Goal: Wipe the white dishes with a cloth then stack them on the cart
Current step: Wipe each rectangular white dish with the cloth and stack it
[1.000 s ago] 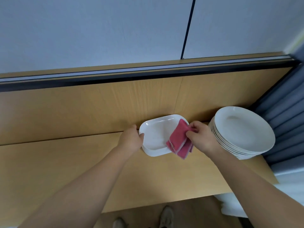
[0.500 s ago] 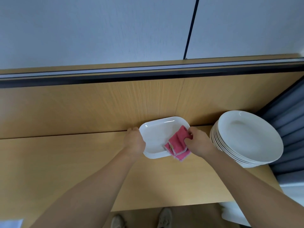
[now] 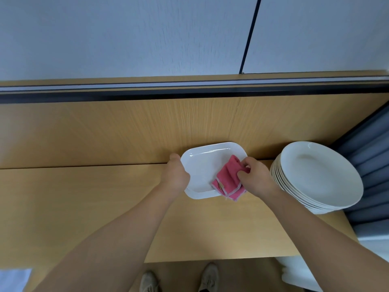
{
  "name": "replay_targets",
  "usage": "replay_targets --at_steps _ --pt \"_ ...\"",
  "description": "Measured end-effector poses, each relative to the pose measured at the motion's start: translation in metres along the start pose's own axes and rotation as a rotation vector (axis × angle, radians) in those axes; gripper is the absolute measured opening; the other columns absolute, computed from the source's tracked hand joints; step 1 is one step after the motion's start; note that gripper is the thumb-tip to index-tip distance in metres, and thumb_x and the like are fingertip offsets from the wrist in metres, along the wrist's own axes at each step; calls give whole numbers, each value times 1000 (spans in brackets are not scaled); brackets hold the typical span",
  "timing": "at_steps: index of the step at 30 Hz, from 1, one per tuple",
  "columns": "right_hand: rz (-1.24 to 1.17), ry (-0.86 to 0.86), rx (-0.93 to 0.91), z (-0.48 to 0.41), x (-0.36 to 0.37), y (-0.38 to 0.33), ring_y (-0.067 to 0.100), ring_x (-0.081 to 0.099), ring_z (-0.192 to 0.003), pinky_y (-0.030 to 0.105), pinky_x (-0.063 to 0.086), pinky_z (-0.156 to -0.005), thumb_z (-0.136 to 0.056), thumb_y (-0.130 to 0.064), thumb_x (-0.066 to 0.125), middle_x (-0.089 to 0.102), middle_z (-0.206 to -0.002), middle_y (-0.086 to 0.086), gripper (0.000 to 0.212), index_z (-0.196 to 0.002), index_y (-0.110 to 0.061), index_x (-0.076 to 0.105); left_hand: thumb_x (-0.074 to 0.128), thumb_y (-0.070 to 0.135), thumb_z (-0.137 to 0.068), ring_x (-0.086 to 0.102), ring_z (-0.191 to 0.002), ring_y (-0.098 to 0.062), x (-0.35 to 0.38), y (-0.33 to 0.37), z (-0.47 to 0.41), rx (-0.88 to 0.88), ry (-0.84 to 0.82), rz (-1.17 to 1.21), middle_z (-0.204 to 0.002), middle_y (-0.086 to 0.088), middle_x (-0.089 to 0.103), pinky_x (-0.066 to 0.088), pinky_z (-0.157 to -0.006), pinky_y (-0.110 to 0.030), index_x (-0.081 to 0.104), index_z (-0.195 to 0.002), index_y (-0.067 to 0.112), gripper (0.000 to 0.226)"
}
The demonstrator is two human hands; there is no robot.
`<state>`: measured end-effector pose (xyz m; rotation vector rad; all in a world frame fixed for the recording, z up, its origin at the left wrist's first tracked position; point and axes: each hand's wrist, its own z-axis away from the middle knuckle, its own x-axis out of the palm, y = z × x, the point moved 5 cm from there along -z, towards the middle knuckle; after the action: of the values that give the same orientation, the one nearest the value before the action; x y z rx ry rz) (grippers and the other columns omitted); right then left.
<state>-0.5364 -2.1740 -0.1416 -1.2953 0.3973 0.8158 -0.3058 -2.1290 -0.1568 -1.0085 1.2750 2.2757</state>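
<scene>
Soft even light, thin glare on the rim of the dish (image 3: 202, 169) beyond the left hand (image 3: 175, 179), faint shadows, bowed edges, slight blur.

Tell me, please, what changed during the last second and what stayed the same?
The right hand, gripping the folded pink cloth, drew it slightly along the white rectangular dish, from its far right corner toward the near edge. Nothing was taken or released. The left hand still holds the dish's left rim; the stack of round white plates did not move.

Past the far edge of my light wooden tabletop (image 3: 84, 207) rises a white panelled wall (image 3: 126, 34); to the tabletop's right hangs a grey-blue pleated curtain (image 3: 374, 165); below its near edge are my pale shoes (image 3: 207, 277).
</scene>
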Motion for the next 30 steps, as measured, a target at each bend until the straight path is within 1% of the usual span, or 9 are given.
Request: replay_targets --at_steps 4,7,10,14,17,21,26,28,30 --pt "-19 21 -88 6 -4 -10 10 52 -66 19 39 -53 -84 -6 54 58 -73 0 6 -86 -12 56 43 1 -90 48 -69 -18 -12 -10 6 4 7 107 -80 -1 50 36 -53 -28 39 -106 12 20" --pt "51 39 -210 12 2 -27 21 56 -76 33 47 -65 -82 -3 52 61 -81 5 10 -88 -8 58 41 3 -91 51 -74 -19 -30 -25 16 -6 47 166 -91 -5 55 39 -56 -29 37 -105 18 21" --pt "96 28 -344 18 18 -52 26 55 -82 34 44 -68 -82 0 44 61 -87 7 16 -91 -2 57 40 6 -94 54 -79 -20 -50 -50 32 -64 115 195 -99 -4 56 41 -57 -29 39 -107 20 19" --pt "125 -71 -556 37 62 -88 25 53 -87 39 47 -76 -86 -22 39 61 -96 5 35 -106 -4 61 42 8 -96 57 -89 -25 -78 -96 51 -150 200 198 -103 -2 55 46 -67 -32 43 -121 13 26" --pt "296 -69 -561 44 96 -106 25 55 -97 38 48 -81 -90 -37 52 60 -111 1 47 -131 -14 54 41 10 -96 56 -85 -21 -97 -136 59 -189 219 206 -104 -1 54 41 -57 -27 41 -126 12 30" --pt "449 -57 -497 49 137 -138 28 59 -86 36 46 -76 -86 -14 53 63 -95 5 38 -124 -17 53 41 7 -96 56 -88 -22 -116 -180 56 -194 209 225 -110 -6 57 40 -62 -28 41 -128 11 32" --pt "414 -88 -522 62 199 -168 29 60 -90 36 50 -74 -84 -2 46 65 -103 6 49 -127 -20 59 41 5 -94 56 -91 -23 -130 -239 41 -230 106 264 -108 -4 56 48 -75 -34 41 -123 15 31" --pt "448 -75 -560 67 220 -183 33 60 -91 36 48 -75 -83 -1 45 67 -105 8 51 -128 -19 61 42 6 -92 56 -88 -19 -134 -262 36 -223 61 247 -101 0 54 49 -75 -35 42 -116 18 27" --pt "513 -65 -576 69 235 -198 37 60 -93 37 46 -77 -81 -16 42 69 -108 11 50 -127 -15 62 41 5 -91 54 -85 -15 -137 -277 31 -189 22 254 -101 0 54 48 -68 -31 42 -111 19 25"
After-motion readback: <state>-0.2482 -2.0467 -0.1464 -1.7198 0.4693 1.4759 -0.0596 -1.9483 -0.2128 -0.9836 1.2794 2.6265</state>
